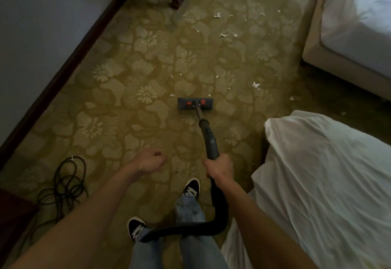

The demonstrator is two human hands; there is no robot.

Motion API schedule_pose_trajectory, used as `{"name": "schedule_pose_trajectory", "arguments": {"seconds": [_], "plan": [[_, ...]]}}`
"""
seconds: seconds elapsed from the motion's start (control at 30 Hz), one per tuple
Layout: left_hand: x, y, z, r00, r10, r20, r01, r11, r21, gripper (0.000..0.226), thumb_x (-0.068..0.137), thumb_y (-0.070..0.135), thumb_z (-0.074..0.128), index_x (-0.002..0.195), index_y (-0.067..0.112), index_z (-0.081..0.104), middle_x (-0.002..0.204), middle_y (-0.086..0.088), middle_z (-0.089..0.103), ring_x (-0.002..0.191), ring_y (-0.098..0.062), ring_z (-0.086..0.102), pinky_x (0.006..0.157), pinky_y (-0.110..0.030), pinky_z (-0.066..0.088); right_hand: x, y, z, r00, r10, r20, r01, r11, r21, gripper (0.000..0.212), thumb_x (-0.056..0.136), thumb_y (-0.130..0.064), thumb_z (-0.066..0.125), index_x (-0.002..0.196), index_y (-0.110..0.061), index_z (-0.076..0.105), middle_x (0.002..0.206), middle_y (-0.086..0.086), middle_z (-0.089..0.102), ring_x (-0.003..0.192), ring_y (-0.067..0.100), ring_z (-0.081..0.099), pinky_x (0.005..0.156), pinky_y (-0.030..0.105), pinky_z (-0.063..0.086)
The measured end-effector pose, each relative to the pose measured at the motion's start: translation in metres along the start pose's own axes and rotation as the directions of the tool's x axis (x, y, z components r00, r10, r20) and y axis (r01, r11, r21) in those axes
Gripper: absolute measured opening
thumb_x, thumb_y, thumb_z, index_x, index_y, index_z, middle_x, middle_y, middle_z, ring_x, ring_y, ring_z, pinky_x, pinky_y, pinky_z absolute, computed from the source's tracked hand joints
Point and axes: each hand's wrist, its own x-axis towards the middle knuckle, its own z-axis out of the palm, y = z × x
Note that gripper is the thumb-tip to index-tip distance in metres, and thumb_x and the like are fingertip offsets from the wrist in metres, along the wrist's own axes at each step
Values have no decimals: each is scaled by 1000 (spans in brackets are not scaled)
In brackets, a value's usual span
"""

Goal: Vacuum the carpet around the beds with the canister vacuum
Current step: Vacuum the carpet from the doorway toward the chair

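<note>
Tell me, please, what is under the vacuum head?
Only patterned carpet shows around the vacuum head, which sits flat on it. Anything beneath the head is covered and cannot be seen. White scraps lie on the carpet ahead of it.

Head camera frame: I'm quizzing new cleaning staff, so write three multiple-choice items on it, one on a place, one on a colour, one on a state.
1. The coiled black cable lies: A) on a bed B) on the carpet at the left, near the wall C) around a shoe.
2. The two tabs on the floor head are: A) green B) white C) red.
3. The right hand is: A) open B) gripping the vacuum wand C) an empty fist.
Key: B, the coil rests on carpet at the left; C, both tabs show red; B, it wraps the wand's grip.
</note>
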Motion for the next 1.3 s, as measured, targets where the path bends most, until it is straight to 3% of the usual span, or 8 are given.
{"name": "schedule_pose_trajectory", "arguments": {"seconds": [0.1, 0.33, 0.47, 0.67, 0.8, 0.97, 1.17, 1.3], "plan": [[5, 13, 3, 1000, -1, 5, 1, 1000, -20, 11, 100, 17, 54, 93, 13, 61, 89, -8, 58, 81, -20, 54, 62, -26, 39, 20, -15, 0, 999, -11, 38, 12, 999, -36, 38, 75, -27, 71, 107, -7, 69, 88, 13, 74, 73, 29, 74, 62, 40, 64], [9, 17, -2, 999, -40, -37, 35, 991, -128, 11, 102, 21, 51, 96, 18, 59, 89, -6, 57, 84, -19, 53, 75, -30, 43, 50, -61, 3, 989, -95, 113, 103, 993, -63, 40, 83, -24, 71, 118, -5, 64, 100, 13, 69, 87, 31, 71, 67, 37, 59], [10, 16, -2, 990, -117, -81, 102, 980, -170, 15, 102, 22, 54, 101, 10, 63, 97, -6, 62, 87, -16, 61, 67, -22, 48, 59, -79, 12, 985, -123, 118, 135, 986, -101, 41, 86, -22, 70, 124, -7, 64, 103, 12, 67, 90, 29, 69, 74, 38, 62], [1, 15, 8, 985, -131, -115, 112, 981, -156, 15, 104, 20, 51, 107, 11, 62, 100, -7, 60, 85, -14, 58, 54, -13, 45, 59, -69, 1, 983, -129, 128, 147, 979, -139, 43, 88, -24, 70, 125, -5, 63, 101, 11, 65, 88, 28, 67, 72, 36, 59], [-1, 14, 19, 984, -159, -82, 147, 980, -136, 23, 103, 23, 52, 113, 7, 65, 111, -7, 66, 92, -16, 63, 61, -21, 45, 60, -56, -17, 986, -120, 116, 140, 972, -188, 44, 86, -28, 70, 125, -7, 63, 105, 13, 68, 91, 30, 70, 82, 45, 64], [-2, 19, 29, 988, -138, -70, 129, 985, -117, 24, 103, 24, 54, 112, 5, 65, 105, -8, 65, 87, -15, 61, 59, -20, 43, 58, -33, -37, 989, -131, 75, 144, 964, -224, 43, 87, -26, 70, 125, -8, 63, 106, 11, 68, 94, 29, 69, 82, 41, 62], [-3, 15, 36, 997, -75, -33, 74, 996, -49, 17, 103, 20, 52, 95, 9, 63, 95, -9, 62, 87, -20, 61, 74, -30, 49, 48, 3, -56, 996, -82, 29, 86, 981, -175, 43, 90, -26, 70, 126, -6, 61, 104, 11, 65, 87, 26, 64, 68, 32, 53], [-9, 9, 43, 1000, -16, 13, 16, 1000, 9, 18, 101, 21, 53, 89, 12, 63, 91, -10, 62, 87, -23, 64, 91, -44, 56, 33, 23, -57, 1000, -31, 3, 31, 989, -143, 39, 90, -24, 70, 123, -5, 61, 100, 10, 65, 85, 26, 67, 69, 35, 57]]}}
